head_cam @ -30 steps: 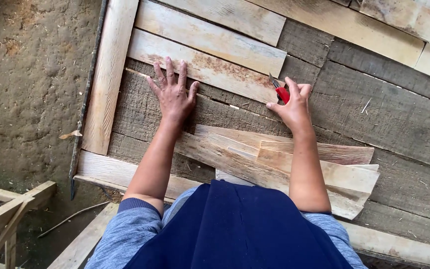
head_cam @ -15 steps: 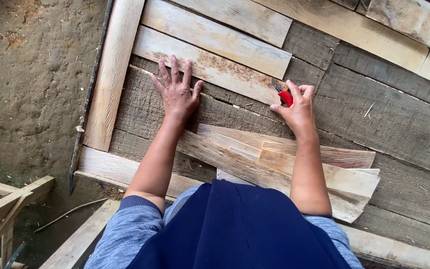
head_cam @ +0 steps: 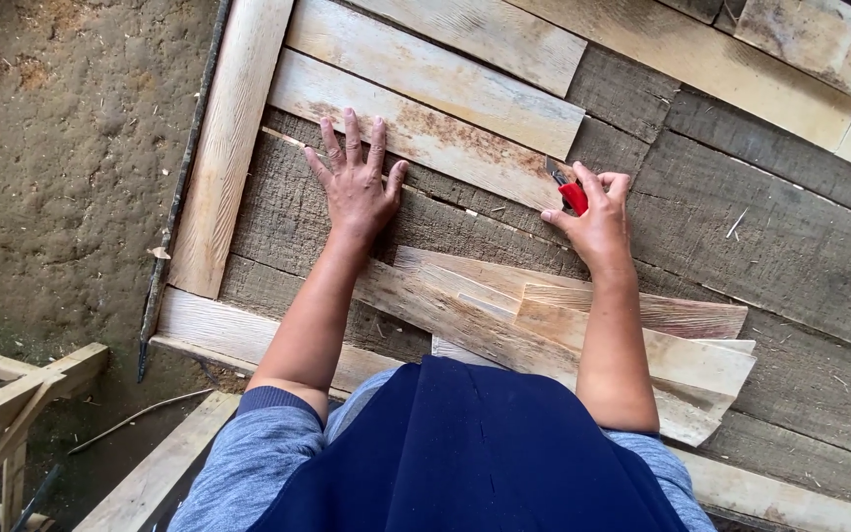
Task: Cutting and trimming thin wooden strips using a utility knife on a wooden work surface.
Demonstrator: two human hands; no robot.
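Two hands rest on the wooden boards: the left hand lies flat, fingers spread and holding nothing, pressing on the pale plank, seemingly to steady it. The right hand is closed around a red-handled knife, its tip at that plank's end. Loose thin slats lie stacked just below the arms
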